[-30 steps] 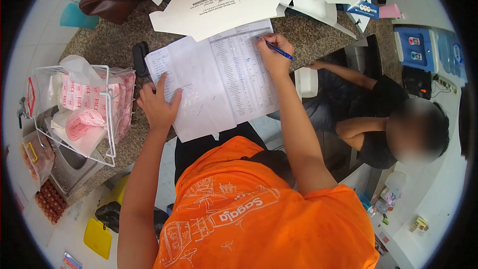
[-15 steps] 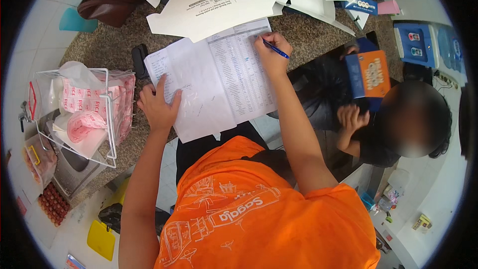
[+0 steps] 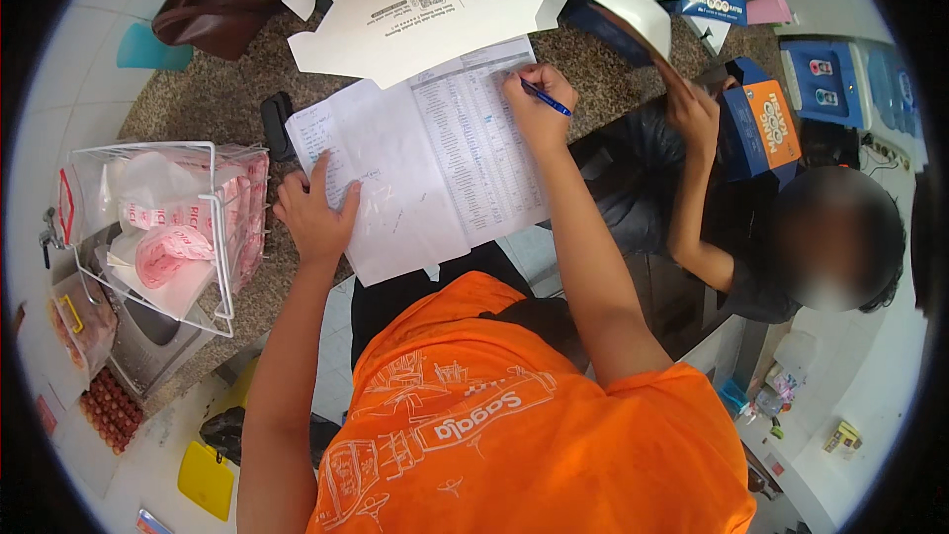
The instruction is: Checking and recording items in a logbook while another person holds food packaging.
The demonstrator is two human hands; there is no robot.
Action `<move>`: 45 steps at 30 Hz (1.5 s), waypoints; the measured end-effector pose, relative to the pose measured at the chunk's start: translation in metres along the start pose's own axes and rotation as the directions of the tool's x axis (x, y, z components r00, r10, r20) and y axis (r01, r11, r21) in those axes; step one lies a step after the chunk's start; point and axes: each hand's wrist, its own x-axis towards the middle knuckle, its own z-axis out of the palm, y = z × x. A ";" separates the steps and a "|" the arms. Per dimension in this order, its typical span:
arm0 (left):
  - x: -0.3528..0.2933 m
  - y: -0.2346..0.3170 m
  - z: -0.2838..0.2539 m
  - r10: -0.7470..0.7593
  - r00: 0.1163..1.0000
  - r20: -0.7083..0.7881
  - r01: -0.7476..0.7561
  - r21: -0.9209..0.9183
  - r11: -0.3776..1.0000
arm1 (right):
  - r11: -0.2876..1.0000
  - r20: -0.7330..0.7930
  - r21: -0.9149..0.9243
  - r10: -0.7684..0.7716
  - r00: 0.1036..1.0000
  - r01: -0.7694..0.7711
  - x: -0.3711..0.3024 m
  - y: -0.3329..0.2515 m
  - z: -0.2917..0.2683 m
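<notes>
An open paper booklet (image 3: 395,227) lies on the speckled stone counter in front of me. Its left page carries some handwriting near the top, while the right page is a printed table with blue ink marks. My left hand (image 3: 318,213) rests flat on the left page with its fingers spread. In my right hand (image 3: 542,109) is a blue pen (image 3: 546,99), held near the upper part of the table on the right page. The pen's tip is hidden by my fingers. A white flattened carton (image 3: 425,15) overlaps the booklet's top edge.
To the left, a white wire rack (image 3: 219,237) holds pink-and-white packets. A black object (image 3: 278,125) lies beside the booklet. On my right a co-worker's hand (image 3: 692,119) grips a carton flap, near an orange-and-blue box (image 3: 771,126). A teal cup (image 3: 155,47) stands at the far left.
The co-worker's hand has reached up to an unfolded carton and lifted it, and the orange-and-blue box has shifted right. My hands have hardly moved.
</notes>
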 end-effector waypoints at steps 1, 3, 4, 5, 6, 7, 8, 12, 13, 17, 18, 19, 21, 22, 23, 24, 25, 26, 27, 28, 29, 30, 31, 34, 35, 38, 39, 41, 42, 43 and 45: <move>0.000 0.000 0.000 0.004 1.000 -0.007 -0.005 -0.002 1.000 | 1.000 0.005 0.001 0.030 1.000 -0.030 0.000 0.000 0.001; 0.000 0.000 0.000 -0.001 1.000 -0.002 0.001 0.004 1.000 | 0.998 0.008 0.002 0.060 0.998 -0.060 -0.002 0.003 0.001; 0.000 0.001 0.000 -0.008 1.000 0.004 0.008 0.010 1.000 | 0.997 0.011 0.022 0.077 0.997 -0.077 -0.003 0.004 0.000; -0.001 0.000 0.000 -0.008 1.000 0.002 0.008 0.011 1.000 | 0.995 0.015 0.044 0.093 0.996 -0.094 -0.003 0.003 0.000; -0.001 0.000 0.001 -0.010 1.000 0.002 0.010 0.009 1.000 | 0.995 0.015 0.046 0.092 0.996 -0.093 -0.003 0.001 0.001; -0.001 0.000 0.001 -0.013 1.000 0.002 0.013 0.007 1.000 | 0.992 0.013 0.059 0.115 0.993 -0.116 -0.002 0.000 0.002; -0.001 0.001 0.001 -0.012 1.000 0.004 0.012 0.007 1.000 | 0.988 0.010 0.070 0.140 0.990 -0.141 -0.003 0.000 0.001; -0.001 0.002 0.000 -0.045 0.999 0.032 0.044 0.004 0.999 | 0.992 0.010 0.073 0.105 0.994 -0.105 -0.003 0.003 0.002; -0.001 0.002 0.000 -0.043 0.999 0.033 0.043 0.002 0.999 | 0.987 0.038 0.100 0.120 0.992 -0.123 -0.004 0.004 0.002; 0.000 -0.001 0.002 -0.011 1.000 0.005 0.011 0.012 1.000 | 0.944 0.038 0.258 0.200 0.979 -0.203 -0.010 0.017 0.012; -0.001 -0.001 0.003 -0.006 1.000 -0.003 0.006 0.009 1.000 | 0.908 0.064 0.337 0.242 0.968 -0.249 -0.012 0.017 0.012; -0.001 -0.001 0.003 0.000 1.000 -0.012 0.000 0.006 1.000 | 0.908 0.064 0.337 0.242 0.968 -0.250 -0.011 0.019 0.012; -0.001 -0.002 0.003 0.001 1.000 -0.006 -0.001 -0.001 1.000 | 0.978 0.083 0.140 0.141 0.987 -0.152 -0.008 0.022 0.010; -0.001 -0.002 0.003 0.000 1.000 0.000 0.000 -0.007 1.000 | 0.978 0.081 0.139 0.142 0.987 -0.152 -0.008 0.024 0.007; -0.001 -0.003 0.002 0.000 1.000 -0.001 0.000 -0.005 1.000 | 0.976 0.097 0.113 0.173 0.980 -0.184 -0.006 0.017 0.004; -0.002 -0.003 0.002 -0.006 1.000 0.005 0.006 0.004 1.000 | 0.973 0.112 0.086 0.204 0.973 -0.214 -0.005 0.011 0.002; -0.002 -0.004 0.002 -0.013 1.000 0.010 0.013 0.013 1.000 | 0.973 0.114 0.088 0.204 0.972 -0.215 -0.006 0.010 0.006; -0.002 -0.001 0.001 -0.011 1.000 0.011 0.011 0.012 1.000 | 0.964 0.097 0.141 0.214 0.972 -0.226 -0.008 0.012 0.008; -0.001 0.001 0.000 -0.020 1.000 0.018 0.020 0.018 1.000 | 0.952 0.080 0.194 0.225 0.971 -0.237 -0.009 0.014 0.009; 0.000 0.002 -0.001 -0.030 0.999 0.026 0.029 0.025 0.999 | 0.952 0.080 0.193 0.227 0.971 -0.239 -0.010 0.016 0.008; 0.000 0.002 -0.001 -0.030 0.999 0.024 0.029 0.024 0.999 | 0.989 0.049 0.066 0.126 0.991 -0.129 -0.010 0.017 0.008; 0.000 0.002 -0.001 -0.023 1.000 0.015 0.022 0.018 1.000 | 0.998 0.032 -0.065 0.020 0.999 -0.018 -0.009 0.017 0.007; 0.000 0.002 -0.001 -0.015 1.000 0.006 0.015 0.012 1.000 | 0.998 0.031 -0.065 0.018 0.999 -0.016 -0.009 0.020 0.009; 0.001 0.004 -0.001 -0.024 0.999 0.022 0.023 0.012 1.000 | 0.988 -0.005 0.151 0.039 0.999 -0.038 -0.007 0.030 0.010; -0.001 0.001 0.000 -0.033 0.999 0.022 0.032 0.019 0.999 | 0.989 0.028 0.131 0.060 0.998 -0.063 -0.004 0.014 0.007; -0.001 0.001 0.000 -0.031 0.999 0.018 0.031 0.014 0.999 | 0.991 0.024 0.104 0.079 0.997 -0.081 -0.002 0.003 0.003; -0.001 0.001 0.000 -0.029 0.999 0.019 0.029 0.013 0.999 | 0.992 -0.004 0.104 0.077 0.997 -0.076 -0.002 0.003 0.003; -0.001 0.001 0.000 -0.027 0.999 0.020 0.027 0.012 1.000 | 0.993 0.001 0.098 0.071 0.998 -0.070 -0.002 0.003 0.002; 0.000 0.002 -0.001 -0.030 0.999 0.027 0.030 0.001 1.000 | 0.994 0.007 0.091 0.065 0.998 -0.065 -0.002 0.004 0.002; 0.000 0.003 -0.002 -0.033 0.999 0.033 0.033 -0.010 0.999 | 0.994 0.006 0.090 0.066 0.998 -0.066 -0.002 0.005 0.002; 0.000 0.001 0.000 -0.018 1.000 0.015 0.018 0.002 1.000 | 0.995 0.007 0.085 0.048 0.999 -0.048 -0.002 0.003 0.002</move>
